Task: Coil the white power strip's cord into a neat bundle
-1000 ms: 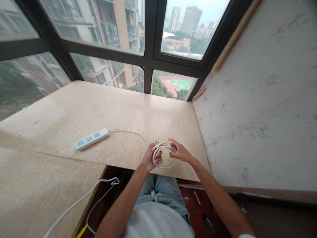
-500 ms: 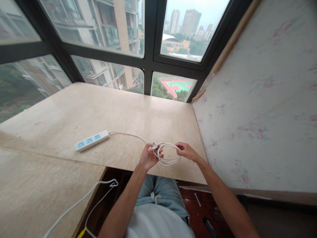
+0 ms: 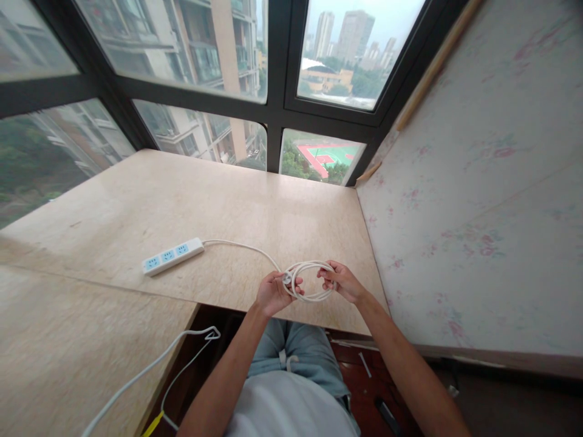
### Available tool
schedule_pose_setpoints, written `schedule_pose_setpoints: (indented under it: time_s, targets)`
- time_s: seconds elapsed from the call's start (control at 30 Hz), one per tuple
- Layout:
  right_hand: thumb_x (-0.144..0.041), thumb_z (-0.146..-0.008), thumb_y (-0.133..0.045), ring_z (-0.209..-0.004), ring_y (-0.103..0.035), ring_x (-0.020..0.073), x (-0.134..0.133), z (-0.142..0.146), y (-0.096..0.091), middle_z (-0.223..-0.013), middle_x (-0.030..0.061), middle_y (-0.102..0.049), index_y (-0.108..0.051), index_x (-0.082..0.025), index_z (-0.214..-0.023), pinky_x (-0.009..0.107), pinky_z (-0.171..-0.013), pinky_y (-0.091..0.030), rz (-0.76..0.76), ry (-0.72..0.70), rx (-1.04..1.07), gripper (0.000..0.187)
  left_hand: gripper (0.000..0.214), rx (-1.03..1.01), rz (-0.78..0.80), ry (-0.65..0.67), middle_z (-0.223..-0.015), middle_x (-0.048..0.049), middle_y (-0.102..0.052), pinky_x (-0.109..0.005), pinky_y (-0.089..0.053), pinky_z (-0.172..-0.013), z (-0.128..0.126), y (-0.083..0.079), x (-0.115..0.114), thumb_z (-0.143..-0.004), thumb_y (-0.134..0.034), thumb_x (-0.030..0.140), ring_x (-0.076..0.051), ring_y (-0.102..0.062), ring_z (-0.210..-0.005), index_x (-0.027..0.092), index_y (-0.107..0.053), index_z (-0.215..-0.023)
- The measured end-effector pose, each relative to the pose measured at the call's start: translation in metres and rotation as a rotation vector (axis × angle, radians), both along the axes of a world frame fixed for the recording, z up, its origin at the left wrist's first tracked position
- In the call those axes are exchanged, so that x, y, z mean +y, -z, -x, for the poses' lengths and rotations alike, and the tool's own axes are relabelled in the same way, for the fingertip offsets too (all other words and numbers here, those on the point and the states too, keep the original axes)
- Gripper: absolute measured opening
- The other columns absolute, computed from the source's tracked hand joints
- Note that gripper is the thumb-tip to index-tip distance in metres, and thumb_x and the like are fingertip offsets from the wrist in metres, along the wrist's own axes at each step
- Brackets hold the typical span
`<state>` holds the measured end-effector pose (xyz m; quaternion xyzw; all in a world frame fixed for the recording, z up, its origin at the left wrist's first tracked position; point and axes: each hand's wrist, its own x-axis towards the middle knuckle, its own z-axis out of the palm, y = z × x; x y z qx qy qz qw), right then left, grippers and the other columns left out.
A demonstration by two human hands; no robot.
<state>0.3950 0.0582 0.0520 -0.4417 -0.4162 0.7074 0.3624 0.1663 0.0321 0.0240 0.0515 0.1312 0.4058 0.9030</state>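
Note:
A white power strip (image 3: 172, 256) with blue sockets lies on the beige stone counter (image 3: 237, 206). Its white cord runs right and ends in a coil (image 3: 312, 280) held over the counter's front edge. My left hand (image 3: 272, 292) is closed on the coil's left side, where the plug (image 3: 286, 278) sits. My right hand (image 3: 341, 281) pinches the coil's right side.
Dark-framed windows (image 3: 273, 79) rise behind the counter. A flower-patterned wall (image 3: 478, 200) closes the right side. A second counter slab (image 3: 77, 346) lies at lower left, with a thin white cable (image 3: 182, 349) hanging past its edge. Small items lie on the dark floor (image 3: 382, 406).
Both hands stayed on the coiled cord; the loop was stretched wider, then drawn into a rounder coil, and the hands shifted slightly right. The power strip has not moved.

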Motion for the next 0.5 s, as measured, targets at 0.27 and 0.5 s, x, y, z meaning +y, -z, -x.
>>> schedule_pose_setpoints:
  time_s: [0.27,0.5]
  targets:
    - [-0.035,-0.069,-0.081,-0.039,-0.021,-0.0021,-0.004,0.009,-0.004,-0.065,-0.0057,-0.058,-0.064,-0.015,-0.082,0.016,-0.040,-0.025,0.153,-0.033,0.139,0.030,0.044,-0.031,-0.023,0.186,-0.090,-0.0193,-0.072,-0.042,-0.045,-0.084,0.014,0.002,0.002,-0.077,-0.047,0.033,-0.025,-0.068,-0.077,0.002,-0.067,-0.100]
    - [-0.035,-0.074,-0.077,-0.038,-0.016,-0.0018,-0.003,0.013,-0.013,-0.057,-0.0071,-0.053,-0.064,-0.014,-0.085,0.015,-0.038,-0.018,0.189,-0.207,0.093,0.027,0.054,0.166,-0.161,0.405,-0.071,-0.0141,-0.071,-0.042,-0.050,-0.078,0.010,0.002,0.014,-0.088,-0.044,0.053,-0.022,-0.067,-0.060,0.005,-0.067,-0.099]
